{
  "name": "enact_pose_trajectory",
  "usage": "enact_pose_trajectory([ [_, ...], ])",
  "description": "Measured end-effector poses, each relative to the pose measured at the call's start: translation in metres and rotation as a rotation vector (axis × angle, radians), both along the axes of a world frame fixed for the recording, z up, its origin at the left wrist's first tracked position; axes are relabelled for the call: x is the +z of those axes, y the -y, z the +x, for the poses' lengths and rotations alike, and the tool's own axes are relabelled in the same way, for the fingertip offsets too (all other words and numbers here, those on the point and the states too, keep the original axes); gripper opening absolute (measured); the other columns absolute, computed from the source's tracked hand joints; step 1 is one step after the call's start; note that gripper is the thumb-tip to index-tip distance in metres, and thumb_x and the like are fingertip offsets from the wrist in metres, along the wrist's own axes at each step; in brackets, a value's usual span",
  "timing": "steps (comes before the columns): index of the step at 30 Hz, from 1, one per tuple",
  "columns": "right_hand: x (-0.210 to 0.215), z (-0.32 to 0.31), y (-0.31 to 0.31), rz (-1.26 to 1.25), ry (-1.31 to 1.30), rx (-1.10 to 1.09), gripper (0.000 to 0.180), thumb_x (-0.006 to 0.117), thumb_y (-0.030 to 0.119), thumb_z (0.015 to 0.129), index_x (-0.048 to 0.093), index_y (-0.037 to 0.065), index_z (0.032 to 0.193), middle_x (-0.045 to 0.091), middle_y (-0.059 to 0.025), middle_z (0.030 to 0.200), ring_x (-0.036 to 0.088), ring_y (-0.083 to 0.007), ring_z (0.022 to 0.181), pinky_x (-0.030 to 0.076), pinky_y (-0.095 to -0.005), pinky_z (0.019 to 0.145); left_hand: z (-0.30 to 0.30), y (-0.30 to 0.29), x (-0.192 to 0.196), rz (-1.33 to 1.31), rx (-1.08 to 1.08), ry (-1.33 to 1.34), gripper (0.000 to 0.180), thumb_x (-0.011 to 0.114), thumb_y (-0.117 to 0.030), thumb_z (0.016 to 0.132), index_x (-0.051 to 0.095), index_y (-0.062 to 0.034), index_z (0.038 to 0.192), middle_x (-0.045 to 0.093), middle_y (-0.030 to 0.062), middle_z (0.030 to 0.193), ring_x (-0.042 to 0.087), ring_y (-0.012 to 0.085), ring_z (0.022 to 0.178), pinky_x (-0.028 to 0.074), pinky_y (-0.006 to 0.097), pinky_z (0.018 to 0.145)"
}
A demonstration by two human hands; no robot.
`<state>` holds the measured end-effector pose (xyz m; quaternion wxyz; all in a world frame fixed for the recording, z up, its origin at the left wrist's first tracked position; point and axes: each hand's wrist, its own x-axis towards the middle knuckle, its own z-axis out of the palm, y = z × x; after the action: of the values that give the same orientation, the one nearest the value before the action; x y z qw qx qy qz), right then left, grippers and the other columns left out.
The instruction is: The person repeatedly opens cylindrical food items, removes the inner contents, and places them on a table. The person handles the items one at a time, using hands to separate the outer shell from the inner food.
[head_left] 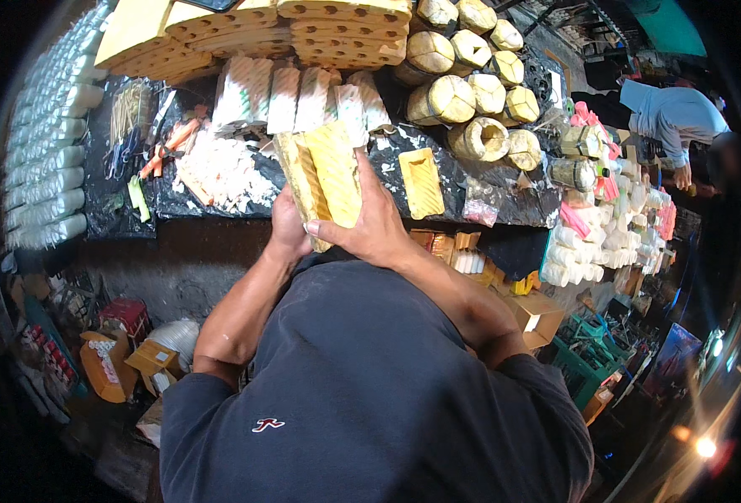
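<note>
Both my hands are closed around a yellow, two-part grooved mould [343, 172], held tilted above the bench's near edge. Diagonal ridges run across its right part, and a dark hollow channel shows along the left part. My left hand [288, 220] grips the mould's left side, its fingers partly hidden behind it. On the right side my right hand [376, 211] wraps round it, thumb across the lower front. A smaller yellow mould half [421, 183] with slanted grooves lies on the black-covered bench to the right. White shavings [234, 164] are heaped to the left.
Several striped pale blocks [285, 94] stand behind the mould, below stacked yellow blocks with holes [345, 38]. Banded yellow cylinders [471, 92] cluster at the far right. White rolls [58, 178] line the left. Another person [668, 113] bends over at the right.
</note>
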<state>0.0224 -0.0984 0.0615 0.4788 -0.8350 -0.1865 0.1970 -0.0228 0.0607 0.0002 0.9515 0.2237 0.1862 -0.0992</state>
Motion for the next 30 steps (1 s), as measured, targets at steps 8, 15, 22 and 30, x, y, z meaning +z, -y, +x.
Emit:
enact_pose_trajectory([
  [8,-0.011,-0.002,0.010,0.033,0.023,0.011,0.122,0.089,0.048,0.079,0.021,-0.015,0.159,0.045,-0.0403,0.149,0.046,-0.0504,0.143,0.039,-0.0525,0.119,0.007,0.009,0.024,0.149,0.014,-0.259,0.062,0.034,-0.046,0.115,0.047,0.0006,0.155,0.061,0.0195,0.148,0.064,0.0313,0.132,0.050,0.047,0.117],
  [15,-0.041,-0.006,0.015,0.170,-0.141,-0.153,0.071,0.062,0.037,0.107,0.040,-0.010,0.156,0.053,-0.0299,0.148,0.051,-0.0400,0.141,0.039,-0.0450,0.119,0.006,0.009,0.014,0.068,0.022,-0.020,0.081,0.035,-0.069,0.109,0.045,-0.0048,0.157,0.058,0.0145,0.152,0.058,0.0271,0.139,0.046,0.044,0.119],
  [22,-0.074,0.015,0.071,0.176,-0.259,-0.198,0.055,0.062,0.047,0.107,0.065,0.004,0.141,0.065,-0.0186,0.143,0.062,-0.0331,0.131,0.047,-0.0396,0.113,0.002,0.016,-0.003,0.020,0.123,-0.024,0.083,0.039,-0.073,0.106,0.048,-0.0061,0.155,0.065,0.0158,0.143,0.068,0.0288,0.125,0.056,0.046,0.108],
  [30,-0.140,0.008,0.179,-0.772,-0.128,-0.373,0.057,0.080,0.037,0.090,0.064,-0.005,0.126,0.065,-0.0279,0.126,0.065,-0.0444,0.115,0.054,-0.0510,0.099,-0.002,0.010,-0.013,0.000,0.072,0.002,0.088,0.038,-0.077,0.104,0.049,-0.0053,0.153,0.069,0.0162,0.134,0.072,0.0281,0.117,0.060,0.046,0.100],
])
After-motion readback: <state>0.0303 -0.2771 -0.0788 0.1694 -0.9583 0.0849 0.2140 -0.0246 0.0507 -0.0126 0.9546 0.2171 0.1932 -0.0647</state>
